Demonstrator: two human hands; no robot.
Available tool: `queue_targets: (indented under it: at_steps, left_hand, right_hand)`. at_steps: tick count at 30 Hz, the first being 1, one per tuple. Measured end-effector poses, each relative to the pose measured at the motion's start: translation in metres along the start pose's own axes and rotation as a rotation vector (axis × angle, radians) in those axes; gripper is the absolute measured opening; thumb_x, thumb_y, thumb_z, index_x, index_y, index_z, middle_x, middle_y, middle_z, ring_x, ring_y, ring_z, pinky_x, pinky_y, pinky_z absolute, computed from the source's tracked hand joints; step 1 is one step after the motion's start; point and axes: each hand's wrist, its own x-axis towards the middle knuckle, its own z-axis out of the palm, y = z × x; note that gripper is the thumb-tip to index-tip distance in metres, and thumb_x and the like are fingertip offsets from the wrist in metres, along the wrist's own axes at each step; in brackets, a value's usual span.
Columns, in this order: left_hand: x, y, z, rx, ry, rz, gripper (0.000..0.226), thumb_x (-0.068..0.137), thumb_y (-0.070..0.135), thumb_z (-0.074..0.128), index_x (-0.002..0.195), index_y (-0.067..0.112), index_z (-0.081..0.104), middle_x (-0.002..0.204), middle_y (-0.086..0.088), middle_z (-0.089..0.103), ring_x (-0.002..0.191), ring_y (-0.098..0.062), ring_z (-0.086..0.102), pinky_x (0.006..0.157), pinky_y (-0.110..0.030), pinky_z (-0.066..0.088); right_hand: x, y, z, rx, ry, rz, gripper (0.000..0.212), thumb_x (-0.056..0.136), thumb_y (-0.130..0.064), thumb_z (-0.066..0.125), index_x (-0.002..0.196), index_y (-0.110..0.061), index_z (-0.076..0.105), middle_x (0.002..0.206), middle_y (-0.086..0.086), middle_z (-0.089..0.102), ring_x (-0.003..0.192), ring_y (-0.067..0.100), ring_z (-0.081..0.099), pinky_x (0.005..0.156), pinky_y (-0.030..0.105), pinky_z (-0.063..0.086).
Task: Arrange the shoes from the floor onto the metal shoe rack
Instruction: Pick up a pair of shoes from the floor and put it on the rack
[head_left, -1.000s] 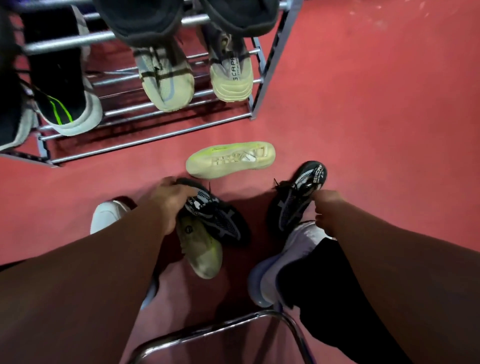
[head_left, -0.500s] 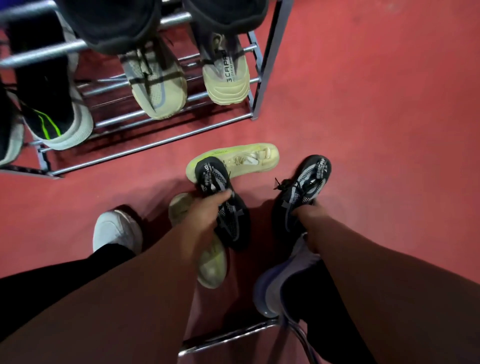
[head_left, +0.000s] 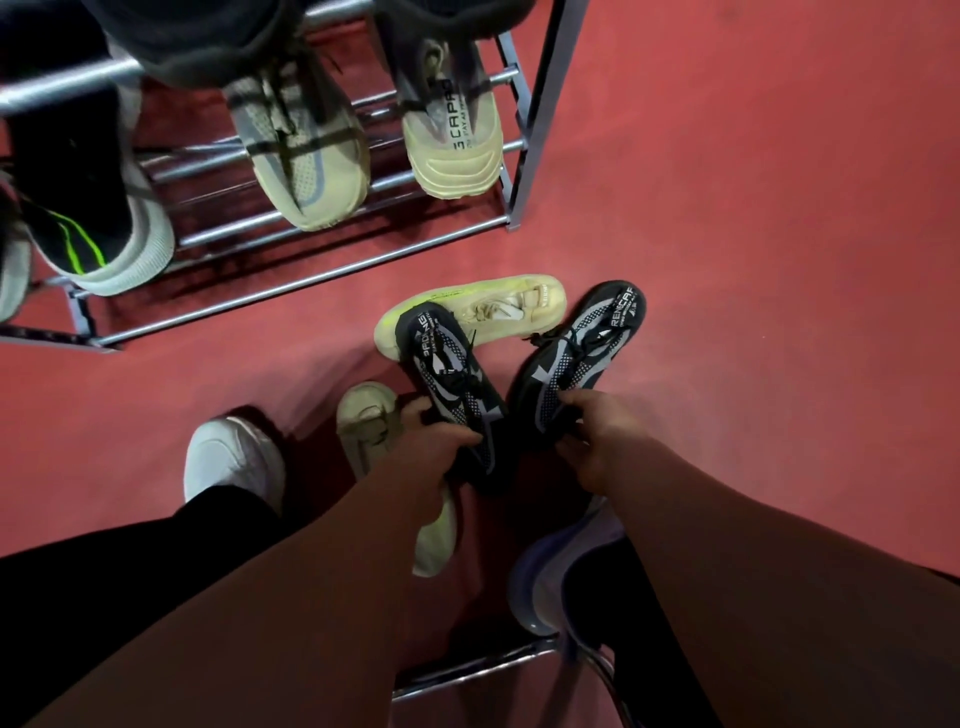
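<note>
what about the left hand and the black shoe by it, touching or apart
Touching. Head view: left hand grips the left black shoe near its heel.

left black mesh sneaker in my left hand: black with grey-white dotted panels, white lettering at toe. right black mesh sneaker in my right hand: same pattern. pale yellow-green sneaker: cream laces, lime-tinted sole edge. smooth floor: plain red. tubular metal shoe rack: silver-grey. on it, beige knit sneaker with grey-blue panel, dark straps; black-topped sneaker with neon green stripes, off-white sole. my own white shoe: plain.
</note>
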Motion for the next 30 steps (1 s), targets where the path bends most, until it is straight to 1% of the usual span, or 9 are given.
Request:
queue_targets:
  at_steps: [2, 5, 10, 14, 16, 20, 22, 25, 30]
  left_hand:
    - [-0.004, 0.0, 0.003, 0.054, -0.009, -0.049, 0.038, 0.077, -0.003, 0.073, 0.111, 0.014, 0.066, 0.104, -0.016, 0.076, 0.086, -0.032, 0.073, 0.064, -0.034, 0.058]
    - [-0.01, 0.0, 0.01, 0.122, -0.094, -0.111, 0.029, 0.077, 0.0, 0.073, 0.104, 0.009, 0.075, 0.105, -0.014, 0.077, 0.096, -0.03, 0.074, 0.083, -0.042, 0.059]
    - [-0.021, 0.007, 0.018, 0.177, -0.139, -0.081, 0.028, 0.075, -0.006, 0.071, 0.101, 0.003, 0.077, 0.092, -0.013, 0.076, 0.075, -0.024, 0.072, 0.056, -0.025, 0.055]
    - [-0.01, 0.008, 0.011, 0.256, -0.117, -0.071, 0.055, 0.049, 0.01, 0.076, 0.104, 0.01, 0.076, 0.094, -0.012, 0.078, 0.084, -0.033, 0.075, 0.076, -0.055, 0.062]
    - [-0.007, 0.009, 0.004, 0.237, -0.134, -0.054, 0.073, 0.039, 0.013, 0.08, 0.111, 0.015, 0.073, 0.097, -0.015, 0.077, 0.086, -0.039, 0.075, 0.072, -0.066, 0.058]
    - [-0.098, 0.053, -0.009, 0.072, -0.107, 0.014, 0.031, 0.078, -0.004, 0.064, 0.104, 0.012, 0.071, 0.094, -0.014, 0.078, 0.087, -0.036, 0.074, 0.072, -0.05, 0.063]
    - [-0.108, 0.057, -0.026, -0.012, -0.102, 0.019, 0.029, 0.088, -0.006, 0.054, 0.107, 0.011, 0.07, 0.098, -0.014, 0.077, 0.087, -0.033, 0.074, 0.072, -0.049, 0.063]
    - [-0.113, 0.062, -0.05, -0.123, -0.097, 0.01, 0.035, 0.09, -0.008, 0.052, 0.119, 0.008, 0.064, 0.113, -0.019, 0.072, 0.092, -0.035, 0.072, 0.067, -0.048, 0.063]
    - [-0.108, 0.071, -0.067, -0.244, -0.106, 0.044, 0.044, 0.091, -0.014, 0.046, 0.125, 0.012, 0.057, 0.122, -0.017, 0.068, 0.107, -0.037, 0.068, 0.064, -0.045, 0.062]
  right_hand:
    - [0.002, 0.001, -0.001, -0.026, 0.005, 0.018, 0.022, 0.085, -0.028, 0.073, 0.103, -0.016, 0.067, 0.111, 0.006, 0.069, 0.096, 0.023, 0.063, 0.068, 0.032, 0.049]
    - [0.002, 0.003, -0.001, -0.049, -0.014, 0.045, 0.014, 0.088, -0.026, 0.072, 0.097, -0.017, 0.066, 0.096, 0.003, 0.065, 0.081, 0.02, 0.057, 0.064, 0.031, 0.046]
    - [-0.007, -0.002, 0.008, -0.057, -0.053, 0.017, 0.01, 0.09, -0.012, 0.068, 0.1, -0.01, 0.068, 0.093, 0.009, 0.069, 0.083, 0.025, 0.065, 0.072, 0.036, 0.054]
    - [-0.032, -0.013, 0.017, -0.155, -0.027, -0.125, 0.033, 0.083, -0.001, 0.063, 0.116, 0.0, 0.069, 0.107, 0.02, 0.072, 0.093, 0.032, 0.07, 0.086, 0.046, 0.059]
    - [-0.052, -0.018, 0.018, -0.151, -0.018, -0.189, 0.029, 0.082, 0.001, 0.061, 0.109, 0.002, 0.07, 0.105, 0.024, 0.073, 0.084, 0.034, 0.07, 0.08, 0.047, 0.061]
    - [-0.103, -0.02, 0.009, -0.059, 0.028, -0.305, 0.007, 0.091, -0.002, 0.058, 0.09, -0.001, 0.064, 0.06, 0.013, 0.069, 0.055, 0.028, 0.064, 0.039, 0.028, 0.053]
    - [-0.123, -0.013, 0.005, -0.041, -0.001, -0.341, 0.008, 0.092, -0.005, 0.057, 0.088, -0.003, 0.063, 0.05, 0.008, 0.065, 0.05, 0.024, 0.06, 0.04, 0.026, 0.051]
    - [-0.137, 0.002, 0.007, -0.022, -0.049, -0.399, 0.011, 0.089, -0.006, 0.055, 0.094, -0.003, 0.064, 0.059, 0.011, 0.065, 0.052, 0.025, 0.059, 0.05, 0.03, 0.05]
    - [-0.132, 0.008, 0.02, -0.04, -0.106, -0.403, 0.028, 0.085, -0.008, 0.055, 0.11, -0.005, 0.067, 0.071, 0.007, 0.069, 0.047, 0.017, 0.059, 0.039, 0.024, 0.042]
